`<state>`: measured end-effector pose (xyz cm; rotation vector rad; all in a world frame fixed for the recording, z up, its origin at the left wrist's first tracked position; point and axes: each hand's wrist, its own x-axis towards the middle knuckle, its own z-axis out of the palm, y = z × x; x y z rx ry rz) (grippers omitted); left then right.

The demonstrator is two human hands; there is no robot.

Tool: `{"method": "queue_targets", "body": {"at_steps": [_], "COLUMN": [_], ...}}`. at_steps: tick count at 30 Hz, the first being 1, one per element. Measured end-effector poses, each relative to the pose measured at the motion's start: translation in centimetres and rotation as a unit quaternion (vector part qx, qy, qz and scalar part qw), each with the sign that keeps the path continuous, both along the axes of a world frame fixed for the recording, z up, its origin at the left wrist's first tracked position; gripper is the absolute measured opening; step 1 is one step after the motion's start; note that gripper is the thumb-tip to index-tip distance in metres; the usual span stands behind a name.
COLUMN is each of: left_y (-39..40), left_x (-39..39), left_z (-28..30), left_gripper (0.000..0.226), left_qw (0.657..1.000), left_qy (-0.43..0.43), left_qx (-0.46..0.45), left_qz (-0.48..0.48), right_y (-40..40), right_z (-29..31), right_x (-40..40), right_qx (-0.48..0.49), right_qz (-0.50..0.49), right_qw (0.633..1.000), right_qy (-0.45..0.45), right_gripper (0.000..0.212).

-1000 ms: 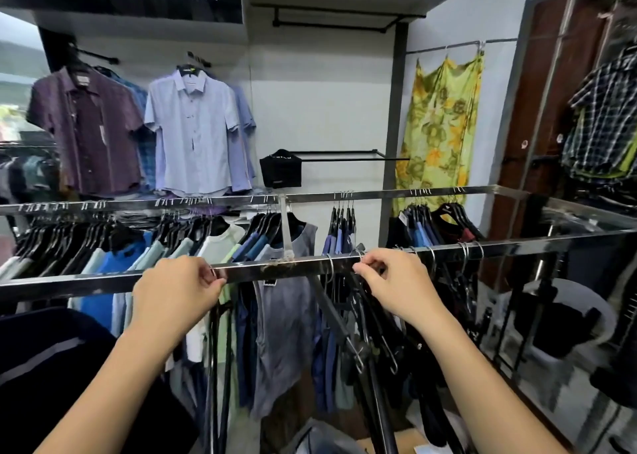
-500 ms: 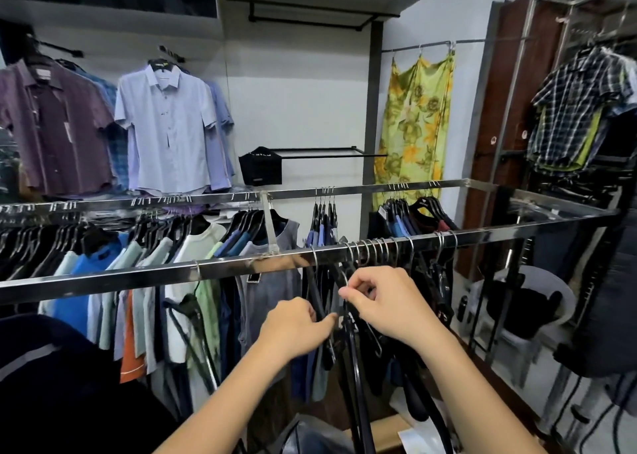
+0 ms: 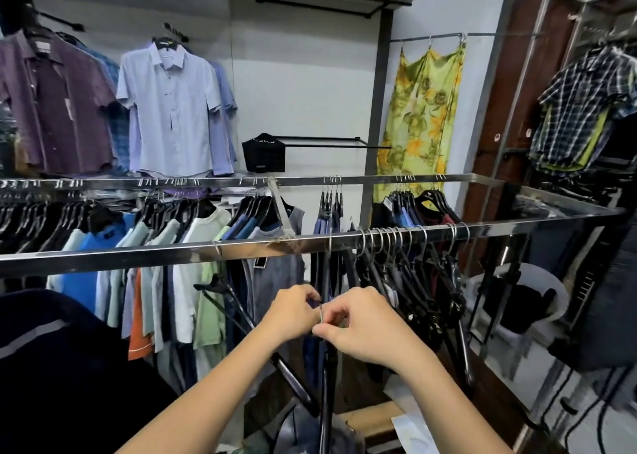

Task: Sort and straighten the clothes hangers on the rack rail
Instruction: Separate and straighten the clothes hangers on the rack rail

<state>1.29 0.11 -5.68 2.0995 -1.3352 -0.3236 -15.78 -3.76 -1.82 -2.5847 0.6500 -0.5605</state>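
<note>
Left hand [image 3: 293, 312]: pinching a black hanger's [image 3: 325, 378] thin metal hook
Right hand [image 3: 362, 326]: pinching the same hook, just beside the left
Hanger: below the near rail [image 3: 138, 252], hanging between both hands
Writing: tags too small to read

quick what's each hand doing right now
Left hand: closed, pinching the thin metal hook of a black hanger below the rail.
Right hand: closed, pinching the same hook.
</note>
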Motion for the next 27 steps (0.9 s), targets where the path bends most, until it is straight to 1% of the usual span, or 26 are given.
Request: {"method": "queue_targets", "body": {"at_steps": [3, 5, 7, 9, 12, 14, 16, 20, 22, 25, 27], "left_y": [0.9, 1.7, 2.6, 3.8, 5.9, 7.3, 9.0, 11.7, 12.6, 13.1, 13.0], "left_x": [0.8, 1.4, 2.0, 2.7, 3.8, 4.3, 4.9, 6.2, 6.9, 8.0, 8.6], "left_z": [0.0, 0.2, 0.9, 1.6, 3.2, 4.7, 6.5, 9.4, 10.1, 10.3, 9.9], "left_gripper": [0.024, 0.021, 0.027, 0.027, 0.018, 0.010, 0.009, 0.014, 0.022, 0.044, 0.049], "left_qw": [0.999, 0.997, 0.995, 0.994, 0.991, 0.983, 0.968, 0.929, 0.912, 0.913, 0.913], "left_qy": [-0.012, -0.043, -0.071, -0.089, -0.129, -0.176, -0.234, -0.311, -0.340, -0.355, -0.367], "left_qx": [0.007, 0.014, 0.009, -0.008, -0.037, -0.057, -0.077, -0.152, -0.176, -0.125, -0.095], "left_qz": [-0.042, -0.065, -0.069, -0.057, -0.012, 0.012, 0.052, 0.133, 0.148, 0.156, 0.151], "right_y": [1.5, 2.3, 2.8, 3.1, 3.3, 3.0, 2.7, 1.7, 1.2, 0.9, 0.9], "right_z": [0.1, 0.2, 0.5, 1.0, 2.0, 3.0, 4.2, 6.5, 7.2, 7.6, 7.4], "right_x": [1.8, 2.8, 3.7, 4.5, 5.5, 5.9, 6.7, 8.0, 8.7, 9.8, 10.5], "right_qx": [0.005, 0.010, 0.019, 0.022, 0.017, 0.005, -0.022, -0.046, -0.046, -0.040, -0.040], "right_qz": [0.025, 0.040, 0.052, 0.058, 0.067, 0.065, 0.066, 0.062, 0.053, 0.030, 0.013], "right_qw": [0.999, 0.999, 0.998, 0.998, 0.998, 0.998, 0.997, 0.995, 0.995, 0.994, 0.995], "right_qy": [0.024, 0.026, 0.025, 0.022, 0.009, -0.006, -0.017, -0.056, -0.075, -0.094, -0.094], "right_gripper": [0.023, 0.022, 0.021, 0.022, 0.027, 0.028, 0.027, 0.026, 0.023, 0.021, 0.022]}}
